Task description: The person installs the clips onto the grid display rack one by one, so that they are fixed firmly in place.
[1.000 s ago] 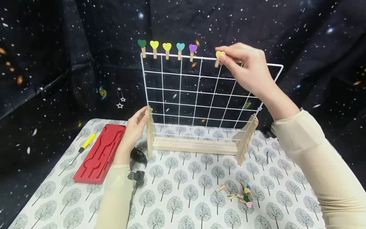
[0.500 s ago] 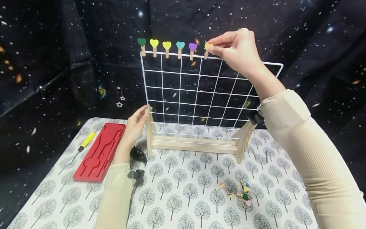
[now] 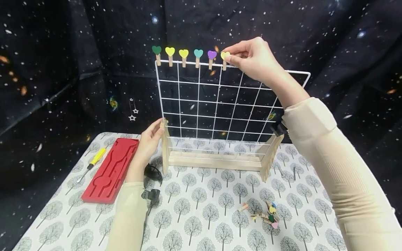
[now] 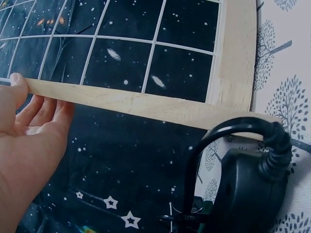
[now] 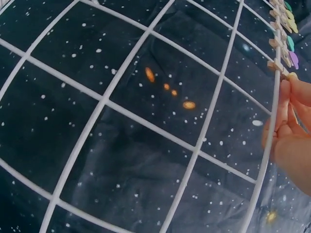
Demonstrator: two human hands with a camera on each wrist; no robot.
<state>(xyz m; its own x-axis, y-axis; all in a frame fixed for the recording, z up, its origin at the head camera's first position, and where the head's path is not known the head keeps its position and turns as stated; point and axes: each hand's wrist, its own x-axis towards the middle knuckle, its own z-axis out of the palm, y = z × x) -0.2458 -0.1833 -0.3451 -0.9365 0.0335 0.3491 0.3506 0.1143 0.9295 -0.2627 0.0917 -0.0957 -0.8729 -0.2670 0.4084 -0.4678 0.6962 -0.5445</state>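
Note:
My right hand [image 3: 255,59] pinches a clothespin with a yellow heart [image 3: 224,65] between thumb and forefinger, at the top bar of a white wire grid [image 3: 298,71]. The pin's wooden legs cross the bar. To its left, several heart clothespins stand upright along the bar; the nearest has a purple heart [image 3: 211,54]. The grid rises from a wooden stand [image 3: 213,162]. My left hand [image 3: 149,141] grips the stand's left upright; in the left wrist view the thumb lies on one side of the wood [image 4: 121,101], the fingers on the other.
A loose heap of clothespins [image 3: 270,219] lies on the tree-print cloth at front right. At left are a red moulded tray [image 3: 108,174] and a yellow-handled screwdriver [image 3: 97,157]. Small metal pieces [image 3: 294,173] lie beyond the stand's right foot. A dark starry curtain [image 3: 78,69] hangs behind.
My right hand has moved left along the top bar with the yellow-heart clothespin, then lowered it slightly onto the bar beside the purple one. The left hand has kept its hold.

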